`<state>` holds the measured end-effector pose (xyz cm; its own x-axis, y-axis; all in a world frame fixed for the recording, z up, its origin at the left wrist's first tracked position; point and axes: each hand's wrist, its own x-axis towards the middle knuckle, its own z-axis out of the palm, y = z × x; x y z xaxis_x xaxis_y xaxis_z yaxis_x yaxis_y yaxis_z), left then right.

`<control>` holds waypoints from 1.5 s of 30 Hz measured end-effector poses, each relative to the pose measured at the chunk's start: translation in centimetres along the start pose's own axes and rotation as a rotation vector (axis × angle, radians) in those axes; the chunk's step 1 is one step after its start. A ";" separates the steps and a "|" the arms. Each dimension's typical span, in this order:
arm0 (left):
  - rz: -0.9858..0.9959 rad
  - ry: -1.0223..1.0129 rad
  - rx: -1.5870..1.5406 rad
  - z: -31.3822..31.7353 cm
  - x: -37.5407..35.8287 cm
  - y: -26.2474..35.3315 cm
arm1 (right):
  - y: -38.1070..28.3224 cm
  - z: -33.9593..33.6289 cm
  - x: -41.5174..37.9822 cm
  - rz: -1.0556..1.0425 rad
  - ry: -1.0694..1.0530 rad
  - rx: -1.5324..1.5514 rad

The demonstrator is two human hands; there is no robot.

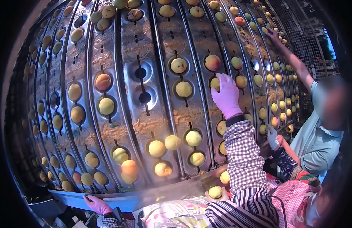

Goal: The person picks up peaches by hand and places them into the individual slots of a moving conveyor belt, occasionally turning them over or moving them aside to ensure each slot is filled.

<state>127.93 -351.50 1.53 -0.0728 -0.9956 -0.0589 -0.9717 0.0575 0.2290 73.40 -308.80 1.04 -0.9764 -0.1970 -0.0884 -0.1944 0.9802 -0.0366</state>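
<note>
My right hand (226,97), in a purple glove with a checked sleeve, reaches up to the metal conveyor (145,125) of round cups. Its fingers curl over a yellow fruit (214,83) that sits in a cup right of centre. A reddish fruit (213,62) lies in the cup just above, and another yellow one (241,81) is to the right. My left hand (96,205), also purple-gloved, rests low at the left on the blue rim (69,197) below the conveyor, with nothing in it.
Many cups hold yellow and orange fruit; two in the central column (141,84) are bare. Loose fruit (215,192) lies at the bottom edge. To the right, a person in a light shirt (316,140) reaches up the conveyor with one hand (274,36). Another gloved hand (272,136) works lower down.
</note>
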 end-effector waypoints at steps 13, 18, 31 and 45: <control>-0.009 -0.011 0.024 -0.4 4.5 -2.5 | -8.9 0.4 -1.9 -0.139 -0.122 0.310; 0.005 -0.006 0.032 -0.3 4.8 -3.3 | -8.9 0.9 -2.1 -0.002 -0.146 0.376; -0.009 0.029 0.037 -0.4 4.5 -2.6 | -10.4 -0.7 0.3 -0.012 -0.138 0.213; 0.030 0.080 0.003 -2.8 2.9 4.5 | -14.1 1.3 6.3 0.029 -0.062 -0.105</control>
<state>123.99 -354.30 5.10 -0.0840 -0.9961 0.0254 -0.9700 0.0876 0.2267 70.16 -323.92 -0.27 -0.9747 -0.1662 -0.1492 -0.1782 0.9814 0.0710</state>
